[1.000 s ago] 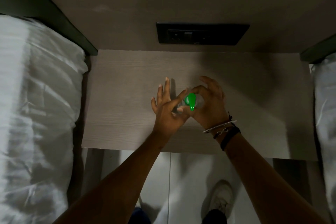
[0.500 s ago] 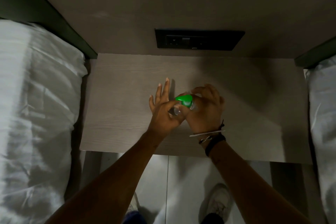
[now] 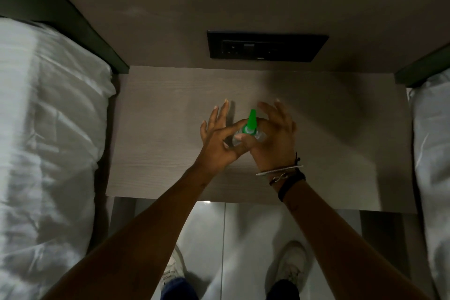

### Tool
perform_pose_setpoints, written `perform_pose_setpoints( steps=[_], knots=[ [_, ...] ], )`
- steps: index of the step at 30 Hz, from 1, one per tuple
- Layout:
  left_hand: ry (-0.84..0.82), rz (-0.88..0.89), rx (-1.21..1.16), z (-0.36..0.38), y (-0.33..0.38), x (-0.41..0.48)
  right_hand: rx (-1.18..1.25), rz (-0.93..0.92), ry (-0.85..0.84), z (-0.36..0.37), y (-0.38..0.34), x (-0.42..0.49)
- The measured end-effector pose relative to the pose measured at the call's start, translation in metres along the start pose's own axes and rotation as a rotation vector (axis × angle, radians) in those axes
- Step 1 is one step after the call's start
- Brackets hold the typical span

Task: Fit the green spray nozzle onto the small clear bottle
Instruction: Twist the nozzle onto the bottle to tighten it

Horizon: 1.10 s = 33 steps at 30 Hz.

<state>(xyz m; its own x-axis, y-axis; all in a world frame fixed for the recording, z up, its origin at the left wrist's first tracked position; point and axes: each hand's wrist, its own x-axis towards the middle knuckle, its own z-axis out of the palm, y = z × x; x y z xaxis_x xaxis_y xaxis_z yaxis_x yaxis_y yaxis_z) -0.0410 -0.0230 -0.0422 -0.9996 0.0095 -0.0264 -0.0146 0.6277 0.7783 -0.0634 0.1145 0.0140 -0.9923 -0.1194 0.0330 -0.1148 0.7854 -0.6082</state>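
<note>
Both hands, left hand (image 3: 216,140) and right hand (image 3: 275,139), pinch the small clear bottle (image 3: 239,138) under its green spray nozzle (image 3: 250,124), other fingers (image 3: 222,111) spread above the worktop (image 3: 158,129).

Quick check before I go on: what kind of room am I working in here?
Most likely a hotel or guest bedroom: a wooden bedside table stands between two beds with white bedding, and a dark socket panel sits on the wall behind it.
</note>
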Motion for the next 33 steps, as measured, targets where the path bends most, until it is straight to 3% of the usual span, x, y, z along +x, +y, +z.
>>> perform_pose_setpoints(
  steps=[3,7,13,21,26,29,33],
  knots=[
    [-0.016,-0.015,0.066,-0.001,0.001,0.004,-0.045,0.073,0.064,0.0,-0.004,-0.002],
    [-0.065,0.012,0.04,-0.008,0.004,0.008,0.024,0.096,-0.05,-0.002,0.005,-0.008],
    [-0.143,0.059,0.008,-0.019,0.004,0.01,0.087,-0.066,-0.156,-0.008,0.02,0.003],
    [-0.302,0.099,0.08,-0.03,0.002,0.022,-0.052,0.03,0.114,0.007,-0.004,-0.017],
    [-0.459,0.096,0.132,-0.042,0.0,0.038,-0.04,0.152,0.072,0.001,-0.009,-0.016],
    [-0.475,0.085,0.119,-0.042,0.0,0.039,-0.007,0.113,0.081,-0.014,-0.006,-0.011],
    [-0.461,0.096,0.086,-0.04,-0.003,0.038,-0.119,-0.081,0.132,-0.032,-0.008,-0.003]
  ],
)
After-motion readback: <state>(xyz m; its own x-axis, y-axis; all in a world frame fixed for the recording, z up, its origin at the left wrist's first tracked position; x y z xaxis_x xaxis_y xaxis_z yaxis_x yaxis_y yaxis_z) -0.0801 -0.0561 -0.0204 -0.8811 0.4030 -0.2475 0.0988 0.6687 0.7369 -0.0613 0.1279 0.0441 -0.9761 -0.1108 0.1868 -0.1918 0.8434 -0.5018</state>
